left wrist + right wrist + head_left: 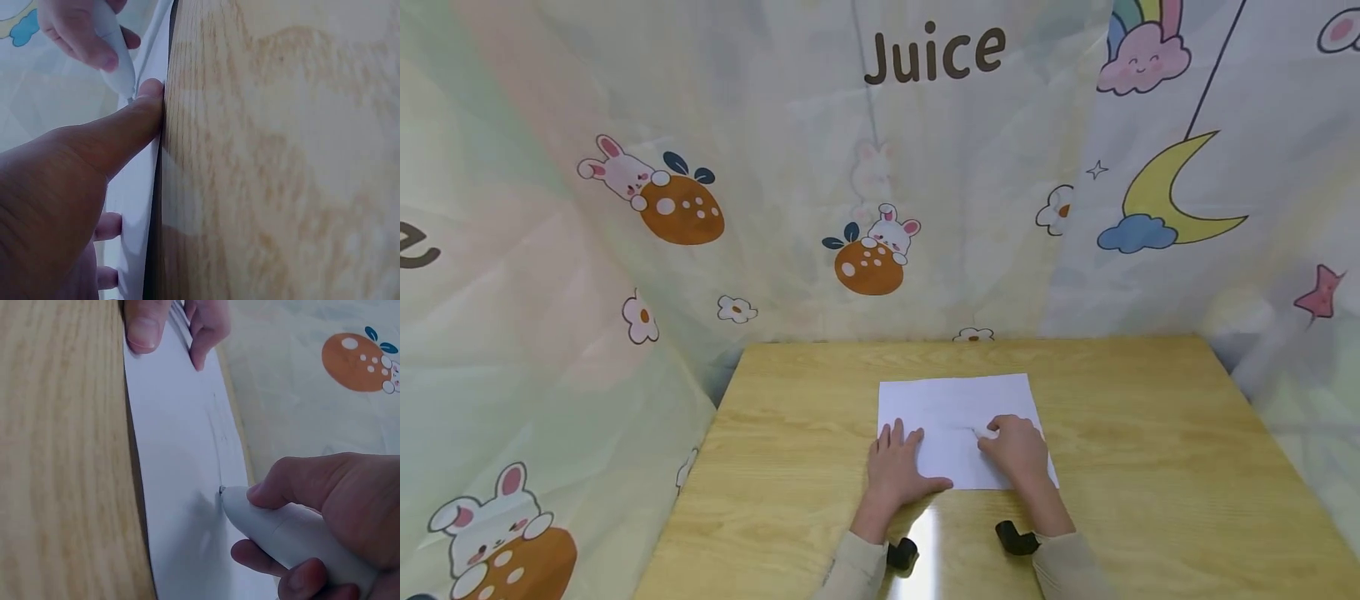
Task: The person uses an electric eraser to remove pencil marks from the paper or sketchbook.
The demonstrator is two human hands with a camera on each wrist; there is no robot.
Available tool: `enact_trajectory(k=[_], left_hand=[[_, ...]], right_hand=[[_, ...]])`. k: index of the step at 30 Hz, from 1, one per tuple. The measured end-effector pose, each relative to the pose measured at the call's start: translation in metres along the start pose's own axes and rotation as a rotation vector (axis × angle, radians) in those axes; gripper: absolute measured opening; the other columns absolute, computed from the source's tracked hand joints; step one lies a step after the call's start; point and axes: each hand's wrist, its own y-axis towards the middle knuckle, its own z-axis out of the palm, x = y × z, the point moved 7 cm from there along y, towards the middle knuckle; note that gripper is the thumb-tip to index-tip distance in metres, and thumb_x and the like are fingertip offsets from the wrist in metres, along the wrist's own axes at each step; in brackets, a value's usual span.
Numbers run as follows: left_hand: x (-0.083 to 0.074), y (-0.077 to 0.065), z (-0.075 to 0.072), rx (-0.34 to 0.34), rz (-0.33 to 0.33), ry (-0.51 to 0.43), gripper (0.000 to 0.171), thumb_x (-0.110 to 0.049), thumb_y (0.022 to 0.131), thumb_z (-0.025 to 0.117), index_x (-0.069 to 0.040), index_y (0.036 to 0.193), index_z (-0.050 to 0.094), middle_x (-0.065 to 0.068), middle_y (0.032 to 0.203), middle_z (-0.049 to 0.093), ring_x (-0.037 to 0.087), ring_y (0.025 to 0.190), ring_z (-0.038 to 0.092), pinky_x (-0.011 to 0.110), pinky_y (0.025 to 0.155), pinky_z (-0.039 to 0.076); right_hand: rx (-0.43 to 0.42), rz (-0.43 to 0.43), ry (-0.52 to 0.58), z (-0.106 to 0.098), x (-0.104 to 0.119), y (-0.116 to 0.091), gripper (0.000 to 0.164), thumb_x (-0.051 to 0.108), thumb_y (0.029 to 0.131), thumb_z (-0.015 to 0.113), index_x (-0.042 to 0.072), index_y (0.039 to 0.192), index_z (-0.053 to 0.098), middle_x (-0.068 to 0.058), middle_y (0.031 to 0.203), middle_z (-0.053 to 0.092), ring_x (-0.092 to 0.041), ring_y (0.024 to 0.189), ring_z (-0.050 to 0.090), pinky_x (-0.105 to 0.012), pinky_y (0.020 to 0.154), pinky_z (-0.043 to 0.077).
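Observation:
A white sheet of paper (955, 402) lies on the wooden table, and faint thin dark lines run across it in the right wrist view. My right hand (1018, 450) grips a thick white pen-shaped tool (281, 531) between thumb and fingers. Its small dark tip touches the paper at the end of one line; the frames do not show whether the lines are drawn or cut. With fingers spread, my left hand (897, 468) rests on the paper's left part, its thumb along the near edge.
The light wooden table (790, 450) extends around the paper on every side. Printed cloth (775, 167) hangs behind and beside it. Black wrist pieces (1017, 538) sit near both cuffs.

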Motion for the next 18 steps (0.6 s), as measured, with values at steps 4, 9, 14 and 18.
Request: enact_trajectory(k=[4, 9, 14, 18], left_hand=[[0.0023, 0.0035, -0.0030, -0.016, 0.002, -0.004, 0.105, -0.088, 0.063, 0.058, -0.024, 0.145, 0.046, 0.018, 0.154, 0.029, 0.039, 0.140, 0.025, 0.055, 0.107, 0.029], [0.0032, 0.0056, -0.0057, -0.048, 0.008, -0.008, 0.104, -0.088, 0.063, 0.057, -0.024, 0.145, 0.047, 0.018, 0.154, 0.030, 0.038, 0.139, 0.027, 0.055, 0.106, 0.030], [0.0041, 0.0015, 0.0024, 0.002, 0.009, 0.002, 0.104, -0.089, 0.065, 0.054, -0.025, 0.147, 0.044, 0.017, 0.155, 0.027, 0.037, 0.141, 0.024, 0.054, 0.107, 0.028], [0.0021, 0.0016, 0.0022, -0.016, 0.009, 0.001, 0.104, -0.089, 0.064, 0.055, -0.025, 0.146, 0.045, 0.017, 0.155, 0.028, 0.037, 0.140, 0.025, 0.054, 0.107, 0.029]], right_hand=[[0.005, 0.021, 0.016, 0.0003, 0.0008, 0.0009, 0.026, 0.019, 0.074, 0.071, 0.002, 0.094, 0.074, -0.011, 0.084, 0.070, -0.024, 0.063, 0.061, -0.040, 0.050, 0.047], [-0.011, 0.001, 0.030, -0.0002, 0.0042, 0.0041, 0.026, 0.020, 0.076, 0.070, 0.002, 0.096, 0.073, -0.012, 0.083, 0.070, -0.022, 0.060, 0.058, -0.039, 0.049, 0.047], [0.022, 0.040, 0.004, 0.0057, -0.0002, -0.0005, 0.026, 0.019, 0.075, 0.070, 0.003, 0.095, 0.074, -0.011, 0.083, 0.071, -0.021, 0.060, 0.059, -0.038, 0.048, 0.047], [0.018, 0.024, 0.002, 0.0033, 0.0027, 0.0011, 0.026, 0.019, 0.076, 0.068, 0.003, 0.095, 0.073, -0.012, 0.084, 0.070, -0.023, 0.062, 0.059, -0.040, 0.050, 0.048]])
